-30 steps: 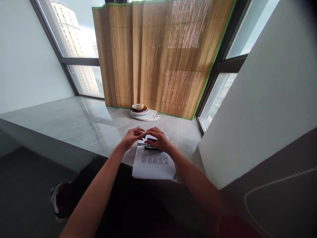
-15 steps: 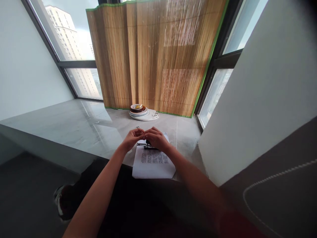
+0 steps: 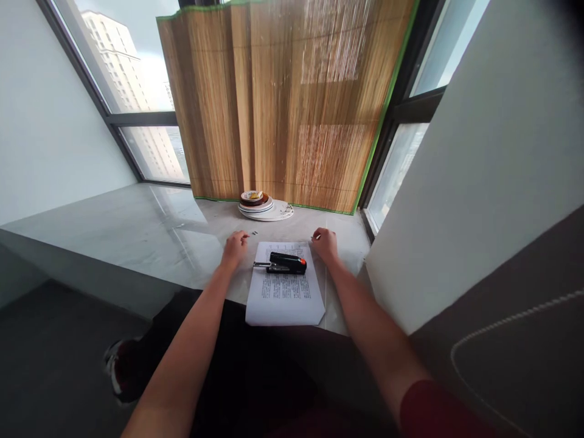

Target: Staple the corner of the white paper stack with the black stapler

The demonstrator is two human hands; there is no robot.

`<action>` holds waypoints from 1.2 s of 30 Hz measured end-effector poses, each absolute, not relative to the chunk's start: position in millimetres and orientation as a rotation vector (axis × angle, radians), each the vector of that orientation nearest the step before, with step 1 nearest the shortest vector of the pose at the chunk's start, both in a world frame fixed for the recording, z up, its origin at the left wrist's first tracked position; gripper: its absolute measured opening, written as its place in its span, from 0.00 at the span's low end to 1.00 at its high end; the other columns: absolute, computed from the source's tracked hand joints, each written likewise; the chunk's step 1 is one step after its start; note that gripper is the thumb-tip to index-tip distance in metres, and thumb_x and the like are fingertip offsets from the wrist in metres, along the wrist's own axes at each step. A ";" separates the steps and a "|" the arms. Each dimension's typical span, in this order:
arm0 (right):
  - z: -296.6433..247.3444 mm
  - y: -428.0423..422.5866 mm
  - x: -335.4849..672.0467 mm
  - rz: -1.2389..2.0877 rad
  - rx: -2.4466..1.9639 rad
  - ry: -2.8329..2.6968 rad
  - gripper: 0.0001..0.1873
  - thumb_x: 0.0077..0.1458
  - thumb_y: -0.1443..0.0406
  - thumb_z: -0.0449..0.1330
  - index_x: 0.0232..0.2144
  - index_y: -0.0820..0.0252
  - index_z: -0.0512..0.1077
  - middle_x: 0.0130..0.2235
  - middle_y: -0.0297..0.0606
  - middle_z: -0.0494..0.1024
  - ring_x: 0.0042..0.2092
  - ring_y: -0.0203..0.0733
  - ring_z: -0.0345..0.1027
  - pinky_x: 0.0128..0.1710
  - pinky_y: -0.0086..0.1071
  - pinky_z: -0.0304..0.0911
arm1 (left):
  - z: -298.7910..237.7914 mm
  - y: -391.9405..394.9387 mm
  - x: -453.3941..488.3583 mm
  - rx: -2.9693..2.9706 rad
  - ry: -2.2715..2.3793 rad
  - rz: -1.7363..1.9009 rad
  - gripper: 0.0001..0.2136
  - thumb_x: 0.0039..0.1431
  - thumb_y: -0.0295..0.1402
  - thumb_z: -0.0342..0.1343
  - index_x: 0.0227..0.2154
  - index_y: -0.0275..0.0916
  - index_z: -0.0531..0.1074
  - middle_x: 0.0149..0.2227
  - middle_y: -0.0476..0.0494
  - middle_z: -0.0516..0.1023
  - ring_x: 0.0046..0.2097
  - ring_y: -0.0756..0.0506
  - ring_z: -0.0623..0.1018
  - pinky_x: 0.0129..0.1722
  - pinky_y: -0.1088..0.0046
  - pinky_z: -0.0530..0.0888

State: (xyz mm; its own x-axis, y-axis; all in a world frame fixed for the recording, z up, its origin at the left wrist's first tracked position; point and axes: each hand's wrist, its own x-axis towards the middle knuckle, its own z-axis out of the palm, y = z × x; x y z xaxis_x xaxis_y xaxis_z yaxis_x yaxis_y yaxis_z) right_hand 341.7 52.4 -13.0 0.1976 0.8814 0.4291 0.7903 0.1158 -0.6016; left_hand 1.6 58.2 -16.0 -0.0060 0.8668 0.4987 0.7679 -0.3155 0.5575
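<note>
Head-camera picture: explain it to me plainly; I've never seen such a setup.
No machine here: a camera worn on a person's head looks forward and down at the bare left hand and right hand, on either side of printed paper on a pale ledge. A black stapler lies on the paper, its metal part sticking out leftward. Tiny bits lie near the left hand; stacked plates stand farther back. The right hand seems to pinch something too small to name; the left's grip is unclear.
</note>
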 end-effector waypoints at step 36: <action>34.0 -30.5 242.5 0.046 -1.303 -2.579 0.17 0.64 0.54 0.63 0.49 0.55 0.69 0.49 0.40 0.81 0.45 0.49 0.76 0.36 0.33 0.57 | 2.0 34.9 9.2 1.344 1.340 1.645 0.08 0.53 0.36 0.56 0.35 0.39 0.69 0.44 0.38 0.82 0.36 0.47 0.79 0.27 0.75 0.69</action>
